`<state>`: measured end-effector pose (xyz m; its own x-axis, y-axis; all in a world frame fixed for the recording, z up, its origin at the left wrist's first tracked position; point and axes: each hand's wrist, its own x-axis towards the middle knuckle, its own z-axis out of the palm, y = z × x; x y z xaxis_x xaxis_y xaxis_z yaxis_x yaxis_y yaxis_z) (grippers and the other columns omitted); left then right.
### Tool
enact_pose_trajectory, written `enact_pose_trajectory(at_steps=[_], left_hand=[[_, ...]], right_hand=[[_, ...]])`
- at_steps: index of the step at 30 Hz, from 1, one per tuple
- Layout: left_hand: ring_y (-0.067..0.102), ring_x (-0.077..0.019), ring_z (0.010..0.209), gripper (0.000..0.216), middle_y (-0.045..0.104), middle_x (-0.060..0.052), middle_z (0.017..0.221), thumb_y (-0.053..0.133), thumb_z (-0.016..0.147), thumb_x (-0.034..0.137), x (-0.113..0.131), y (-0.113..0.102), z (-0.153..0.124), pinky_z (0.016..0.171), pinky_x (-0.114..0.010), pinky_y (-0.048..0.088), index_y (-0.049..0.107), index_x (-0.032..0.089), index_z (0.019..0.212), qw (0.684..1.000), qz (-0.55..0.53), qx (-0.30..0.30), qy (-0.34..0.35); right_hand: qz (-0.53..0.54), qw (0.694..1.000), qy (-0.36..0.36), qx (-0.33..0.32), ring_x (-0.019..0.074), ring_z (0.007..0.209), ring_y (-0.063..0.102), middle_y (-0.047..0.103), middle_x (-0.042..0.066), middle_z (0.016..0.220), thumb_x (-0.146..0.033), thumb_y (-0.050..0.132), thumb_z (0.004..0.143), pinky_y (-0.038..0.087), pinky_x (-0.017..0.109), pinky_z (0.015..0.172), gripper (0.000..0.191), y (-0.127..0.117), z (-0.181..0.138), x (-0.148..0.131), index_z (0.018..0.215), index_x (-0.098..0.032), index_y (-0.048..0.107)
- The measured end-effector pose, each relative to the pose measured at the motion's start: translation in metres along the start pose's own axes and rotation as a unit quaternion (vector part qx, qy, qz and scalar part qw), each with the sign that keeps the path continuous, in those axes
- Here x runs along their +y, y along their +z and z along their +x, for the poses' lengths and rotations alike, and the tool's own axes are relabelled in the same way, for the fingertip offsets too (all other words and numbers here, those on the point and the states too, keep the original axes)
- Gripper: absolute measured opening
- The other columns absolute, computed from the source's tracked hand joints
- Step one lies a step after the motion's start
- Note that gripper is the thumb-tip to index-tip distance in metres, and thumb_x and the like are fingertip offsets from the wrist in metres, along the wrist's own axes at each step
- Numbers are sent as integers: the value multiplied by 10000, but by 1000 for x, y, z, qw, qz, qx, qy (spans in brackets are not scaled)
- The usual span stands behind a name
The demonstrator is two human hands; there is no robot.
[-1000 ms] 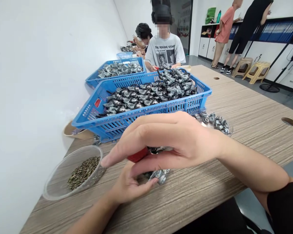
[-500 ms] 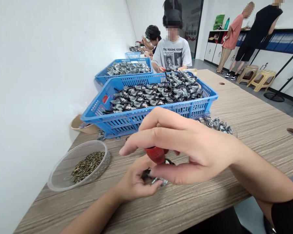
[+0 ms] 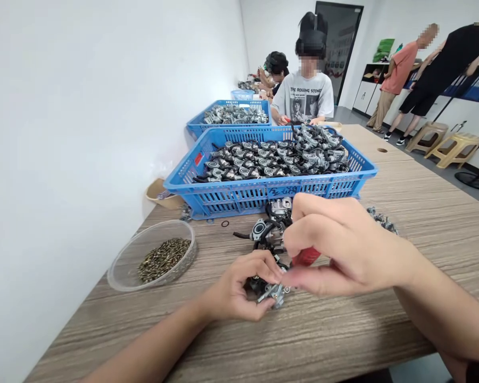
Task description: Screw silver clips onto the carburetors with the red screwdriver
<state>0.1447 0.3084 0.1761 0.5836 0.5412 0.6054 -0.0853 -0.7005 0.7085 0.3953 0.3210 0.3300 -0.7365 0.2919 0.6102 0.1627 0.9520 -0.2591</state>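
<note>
My left hand (image 3: pixel 239 287) is closed around a small grey metal part (image 3: pixel 274 292) resting on the wooden table (image 3: pixel 403 213). My right hand (image 3: pixel 343 247) is wrapped round a red-handled tool (image 3: pixel 305 257) whose tip meets that part. Just behind my hands lie more grey metal assemblies with black cables (image 3: pixel 269 229). A clear plastic bowl (image 3: pixel 151 261) of small dark screws stands to the left of my left hand.
A blue plastic crate (image 3: pixel 263 189) full of the same metal parts stands behind my hands, a second blue crate (image 3: pixel 231 118) farther back. Other people sit at the table's far end; two stand at cabinets on the right. A white wall runs along the left.
My right hand has curled its fingers tighter round the red tool and shifted right. The view has swung, uncovering the loose parts in front of the crate.
</note>
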Motion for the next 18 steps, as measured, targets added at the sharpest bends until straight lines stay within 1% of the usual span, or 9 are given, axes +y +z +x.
enact_pose_trajectory(at_steps=[2,4,6,7,9,10,13,16,18], left_hand=[[809,-228,936,246,805,-84,1030,841,878,193,0,0,-1,876,-346,655,701,205,1079,1000,-4,-9,-17],[807,-226,945,240,804,-84,1031,844,878,180,-1,0,-2,881,-351,653,698,208,1067,1000,-14,-11,-17],[805,-223,939,256,805,-84,1027,852,867,166,-2,2,-2,876,-351,646,692,214,1061,1000,-16,-6,-4],[804,-221,929,266,807,-83,1022,852,859,161,-2,3,-2,874,-352,642,690,216,1062,1000,-12,0,1],[803,-221,913,283,811,-83,1018,847,842,155,-2,5,-2,867,-352,636,685,219,1065,1000,-2,13,7],[804,-221,911,286,813,-82,1020,844,836,154,-2,5,-2,866,-350,635,683,220,1062,1000,1,19,9],[805,-224,911,277,814,-78,1015,836,836,155,0,6,-1,860,-344,638,680,221,1055,1000,2,25,8],[803,-225,904,277,817,-78,1014,828,841,154,1,6,-1,860,-351,640,673,222,1060,1000,4,18,2],[800,-222,904,292,816,-77,1022,825,838,151,1,7,-1,861,-350,635,667,226,1071,1000,4,15,2]], right_hand=[[44,998,29,-35,173,907,551,582,27,1001,-308,564,1116,472,322,697,130,-6,1,-7,1113,-179,546],[97,992,54,-62,220,1068,578,584,90,1099,-215,477,1074,557,386,868,94,-14,1,-16,1144,-161,512],[117,986,77,-95,235,1157,594,600,127,1168,-122,432,1041,574,417,981,147,-23,0,-22,1168,-153,498],[117,983,87,-112,227,1158,610,619,131,1191,-88,425,1037,578,405,992,182,-26,-1,-24,1192,-150,497],[120,978,102,-134,192,1102,649,658,120,1215,-44,425,1047,589,354,970,243,-30,-3,-26,1256,-141,502],[126,977,104,-136,176,1062,666,676,110,1209,-55,437,1068,595,328,945,247,-30,-3,-25,1289,-137,509],[125,979,104,-122,155,982,702,724,78,1158,-168,487,1145,601,286,866,193,-26,-5,-20,1324,-153,555],[81,989,111,-53,156,887,720,744,64,1090,-316,615,1139,583,281,771,162,-18,-6,-13,1220,-175,610],[25,994,104,-10,137,751,681,733,21,960,-395,697,1099,525,264,660,224,-11,-6,-7,1123,-187,616]])
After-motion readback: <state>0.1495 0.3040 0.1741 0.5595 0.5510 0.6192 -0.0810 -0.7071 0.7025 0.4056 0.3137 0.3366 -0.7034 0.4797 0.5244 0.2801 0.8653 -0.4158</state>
